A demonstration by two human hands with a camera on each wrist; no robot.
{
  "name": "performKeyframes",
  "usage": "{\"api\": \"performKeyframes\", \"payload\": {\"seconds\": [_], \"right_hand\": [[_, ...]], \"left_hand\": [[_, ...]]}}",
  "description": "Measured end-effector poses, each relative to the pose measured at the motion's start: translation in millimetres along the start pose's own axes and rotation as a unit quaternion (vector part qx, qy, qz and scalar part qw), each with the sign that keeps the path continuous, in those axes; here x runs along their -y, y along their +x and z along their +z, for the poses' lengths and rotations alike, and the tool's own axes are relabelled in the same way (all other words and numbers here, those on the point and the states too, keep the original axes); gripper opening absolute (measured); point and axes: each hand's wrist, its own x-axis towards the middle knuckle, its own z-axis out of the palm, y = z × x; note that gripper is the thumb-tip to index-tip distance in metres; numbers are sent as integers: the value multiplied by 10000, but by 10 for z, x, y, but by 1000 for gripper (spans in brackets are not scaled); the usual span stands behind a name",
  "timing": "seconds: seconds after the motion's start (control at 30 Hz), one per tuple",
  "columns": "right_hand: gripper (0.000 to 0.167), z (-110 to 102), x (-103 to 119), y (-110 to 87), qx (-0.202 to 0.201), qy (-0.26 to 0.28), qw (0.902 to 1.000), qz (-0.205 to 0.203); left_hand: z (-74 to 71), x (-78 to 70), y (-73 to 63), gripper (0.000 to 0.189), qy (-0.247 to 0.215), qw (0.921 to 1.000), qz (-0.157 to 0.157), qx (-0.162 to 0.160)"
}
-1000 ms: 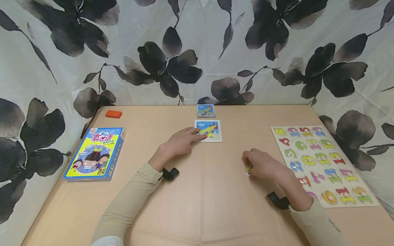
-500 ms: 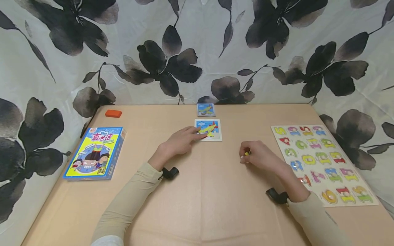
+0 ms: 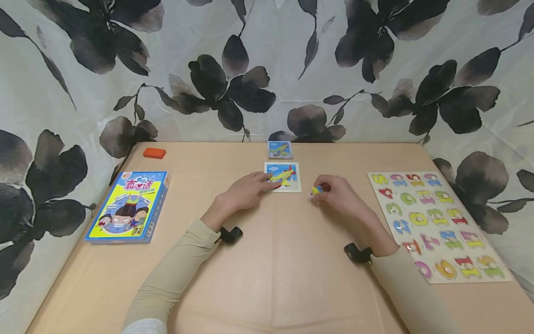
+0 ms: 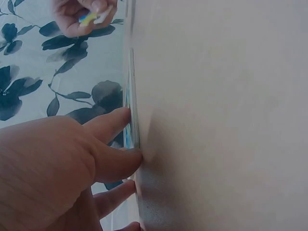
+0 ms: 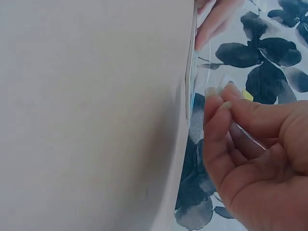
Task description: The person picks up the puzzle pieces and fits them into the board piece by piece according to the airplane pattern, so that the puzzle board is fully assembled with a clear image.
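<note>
My left hand [image 3: 244, 192] rests with extended fingers on the left edge of a square picture card [image 3: 294, 181] showing a yellow airplane on blue. In the left wrist view the card is seen almost edge-on beside the fingers [image 4: 110, 124]. To the right of the card, my right hand [image 3: 340, 195] pinches a small yellow and blue piece [image 3: 316, 190] with a white edge between thumb and fingertips. Only part of that piece shows; in the right wrist view the fingers hide most of it. A smaller card [image 3: 280, 149] with a similar airplane lies just behind the first.
A blue and yellow box [image 3: 127, 208] with cartoon figures lies on the left of the table [image 3: 267, 278]. An orange block [image 3: 154, 153] is at the back left corner. On the right lies a white sheet [image 3: 442, 222] with rows of colourful shapes, partly under the right forearm.
My right hand has moved left and away from me, from beside the sheet toward the airplane card, carrying the small piece. My left hand has stayed on the card.
</note>
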Motion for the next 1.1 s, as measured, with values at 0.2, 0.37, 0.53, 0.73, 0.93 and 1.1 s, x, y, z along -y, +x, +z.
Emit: {"api": "performKeyframes", "payload": {"seconds": [0.2, 0.37, 0.53, 0.73, 0.93, 1.1], "right_hand": [[16, 40, 91, 157, -7, -3, 10000, 25], [21, 144, 159, 329, -23, 125, 9995, 273], [18, 229, 189, 486, -126, 412, 9981, 450], [12, 264, 216, 561, -147, 555, 9965, 606], [4, 299, 248, 606, -341, 151, 9980, 504], [7, 339, 283, 641, -434, -256, 9972, 554]], "left_hand": [[-13, 2, -16, 65, -55, 10000, -66, 42], [2, 19, -20, 67, -71, 10000, -22, 13], [3, 26, -9, 69, -48, 10000, -30, 1], [-3, 9, 1, 66, -36, 10000, -29, 59], [-10, 2, -3, 64, 1, 9999, -49, 93], [-10, 8, -9, 64, 1, 10000, -46, 38]]}}
